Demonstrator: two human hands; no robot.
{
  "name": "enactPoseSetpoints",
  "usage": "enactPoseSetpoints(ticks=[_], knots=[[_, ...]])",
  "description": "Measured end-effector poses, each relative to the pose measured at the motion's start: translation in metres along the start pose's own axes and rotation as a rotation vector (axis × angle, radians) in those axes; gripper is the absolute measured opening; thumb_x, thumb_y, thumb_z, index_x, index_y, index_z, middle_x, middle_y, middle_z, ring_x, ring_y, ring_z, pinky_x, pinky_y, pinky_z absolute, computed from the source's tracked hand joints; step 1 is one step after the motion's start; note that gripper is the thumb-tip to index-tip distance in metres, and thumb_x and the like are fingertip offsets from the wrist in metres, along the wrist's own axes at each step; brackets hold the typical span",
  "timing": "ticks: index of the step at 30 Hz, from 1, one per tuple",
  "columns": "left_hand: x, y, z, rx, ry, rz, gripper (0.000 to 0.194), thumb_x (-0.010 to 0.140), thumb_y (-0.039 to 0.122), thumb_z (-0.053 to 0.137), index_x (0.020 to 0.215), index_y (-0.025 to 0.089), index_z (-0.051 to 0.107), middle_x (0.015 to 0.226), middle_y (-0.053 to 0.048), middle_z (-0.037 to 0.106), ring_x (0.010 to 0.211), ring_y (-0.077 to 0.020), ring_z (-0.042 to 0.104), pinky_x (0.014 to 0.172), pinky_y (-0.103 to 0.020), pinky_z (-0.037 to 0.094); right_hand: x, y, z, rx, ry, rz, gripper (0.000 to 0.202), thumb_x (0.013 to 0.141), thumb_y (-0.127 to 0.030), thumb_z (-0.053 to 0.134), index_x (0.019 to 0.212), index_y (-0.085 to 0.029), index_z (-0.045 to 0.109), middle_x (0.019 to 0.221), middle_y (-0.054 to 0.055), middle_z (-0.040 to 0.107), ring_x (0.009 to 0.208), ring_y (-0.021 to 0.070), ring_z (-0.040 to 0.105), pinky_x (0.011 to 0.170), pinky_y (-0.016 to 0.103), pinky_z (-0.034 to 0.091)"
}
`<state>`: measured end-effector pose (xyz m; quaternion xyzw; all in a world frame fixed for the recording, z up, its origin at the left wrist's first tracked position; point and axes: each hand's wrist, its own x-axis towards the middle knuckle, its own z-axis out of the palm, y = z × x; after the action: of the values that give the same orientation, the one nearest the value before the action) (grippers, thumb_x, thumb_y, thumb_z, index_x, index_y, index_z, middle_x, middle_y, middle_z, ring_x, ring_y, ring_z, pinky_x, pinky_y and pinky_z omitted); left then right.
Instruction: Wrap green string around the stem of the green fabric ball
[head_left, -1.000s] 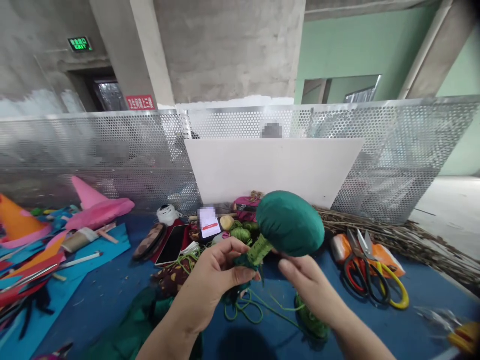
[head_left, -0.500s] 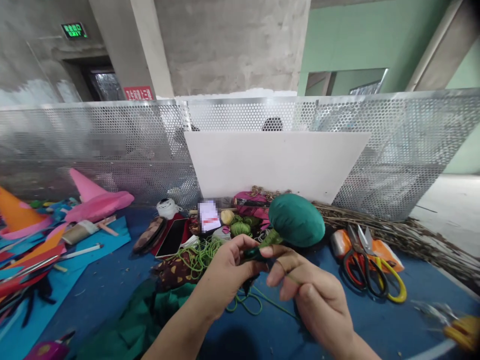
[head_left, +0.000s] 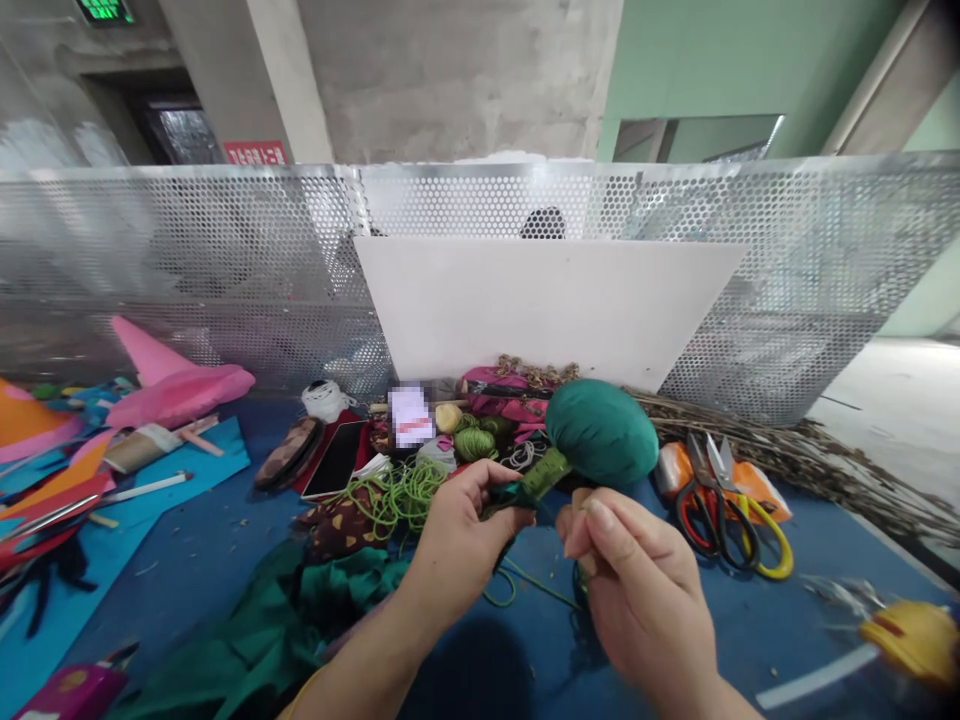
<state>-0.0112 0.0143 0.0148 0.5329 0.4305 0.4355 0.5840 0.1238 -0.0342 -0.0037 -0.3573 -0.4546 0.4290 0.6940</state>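
A stuffed dark-green fabric ball [head_left: 601, 430] has a narrow neck wound with olive-green cord [head_left: 546, 474]. Below that wrapped neck, my left hand [head_left: 469, 530] is closed on the gathered fabric end. My right hand [head_left: 637, 575], just to the right, has thumb and fingers pinched together; it seems to grip the green cord, though the strand is hard to see there. A loose loop of cord [head_left: 517, 585] hangs beneath the hands. Green fabric [head_left: 262, 625] lies crumpled at the lower left, beside a tangle of bright green cord [head_left: 397, 490].
Scissors [head_left: 720, 510] lie over an orange packet on the right, in front of dry twigs [head_left: 750, 440]. A white board [head_left: 540, 310] leans on the mesh partition behind. At left are a phone [head_left: 335, 460], a pink hat [head_left: 180, 380] and blue sheets [head_left: 187, 470].
My right hand has drawn back slightly from the wrapped neck, its fingers now pinched closer together. The ball has shifted a little right, and the whole view has tilted lower.
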Motion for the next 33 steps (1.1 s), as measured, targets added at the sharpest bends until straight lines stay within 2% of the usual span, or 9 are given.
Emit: enactPoseSetpoints(ticks=[4,7,11,14,17,22,28,33], knots=[[0.003,0.000,-0.001,0.076,0.047,0.048,0.023,0.062,0.012,0.069,0.084,0.016,0.064,0.072,0.001,0.065,0.071,-0.0151,0.059,0.066,-0.025,0.046,-0.004,0.005,0.002,-0.101,-0.029,-0.090,0.037,0.093,-0.035,0.057,0.060,-0.019,0.062,0.060,0.001,0.052,0.061,0.0150,0.046,0.057,0.028,0.034],[0.005,0.000,-0.005,0.096,0.019,0.064,0.029,0.064,0.011,0.069,0.092,0.017,0.065,0.082,0.000,0.067,0.078,-0.0157,0.060,0.071,-0.025,0.046,-0.003,0.012,0.000,-0.189,-0.053,-0.125,0.037,0.095,-0.032,0.054,0.061,-0.018,0.060,0.060,0.000,0.051,0.059,0.0141,0.046,0.056,0.028,0.033],[0.007,0.001,-0.015,0.006,-0.085,0.004,0.028,0.070,0.027,0.074,0.094,0.017,0.064,0.078,0.000,0.065,0.078,-0.0169,0.060,0.071,-0.026,0.045,0.002,0.020,-0.003,-0.197,-0.064,-0.126,0.038,0.095,-0.033,0.052,0.061,-0.018,0.060,0.061,0.001,0.053,0.061,0.0149,0.047,0.058,0.028,0.035],[0.008,0.001,-0.020,-0.051,-0.096,-0.002,0.025,0.078,0.039,0.069,0.086,0.016,0.064,0.073,0.000,0.062,0.071,-0.0150,0.057,0.067,-0.025,0.043,0.004,0.023,-0.004,-0.170,-0.059,-0.130,0.038,0.095,-0.033,0.053,0.061,-0.018,0.060,0.060,0.001,0.052,0.061,0.0152,0.048,0.057,0.028,0.036],[0.009,0.001,-0.022,-0.065,-0.059,-0.013,0.021,0.076,0.036,0.070,0.080,0.016,0.064,0.070,0.001,0.060,0.065,-0.0119,0.053,0.063,-0.023,0.040,0.004,0.025,-0.002,-0.156,-0.081,-0.145,0.037,0.095,-0.033,0.052,0.063,-0.018,0.060,0.061,0.002,0.052,0.061,0.0154,0.048,0.057,0.028,0.037],[0.010,0.003,-0.023,-0.097,-0.076,-0.011,0.018,0.077,0.029,0.067,0.090,0.017,0.065,0.077,0.000,0.063,0.070,-0.0140,0.059,0.065,-0.024,0.044,0.002,0.024,0.000,-0.203,-0.115,-0.193,0.035,0.098,-0.029,0.046,0.069,-0.019,0.062,0.063,0.002,0.053,0.063,0.0160,0.051,0.064,0.030,0.041],[0.011,-0.003,-0.020,0.092,-0.006,0.083,0.013,0.083,0.027,0.059,0.093,0.019,0.059,0.071,0.003,0.056,0.066,-0.0124,0.054,0.063,-0.023,0.041,-0.004,0.023,0.000,-0.337,-0.183,-0.292,0.026,0.098,-0.020,0.043,0.077,-0.020,0.059,0.071,0.003,0.057,0.069,0.0175,0.056,0.078,0.035,0.046],[0.012,-0.005,-0.021,0.280,0.020,0.204,0.010,0.085,0.027,0.054,0.087,0.018,0.057,0.077,0.001,0.057,0.073,-0.0147,0.053,0.068,-0.026,0.041,-0.001,0.004,0.002,-0.528,-0.331,-0.515,0.020,0.091,-0.008,0.045,0.083,-0.020,0.059,0.075,0.005,0.063,0.076,0.0186,0.062,0.077,0.034,0.051]])
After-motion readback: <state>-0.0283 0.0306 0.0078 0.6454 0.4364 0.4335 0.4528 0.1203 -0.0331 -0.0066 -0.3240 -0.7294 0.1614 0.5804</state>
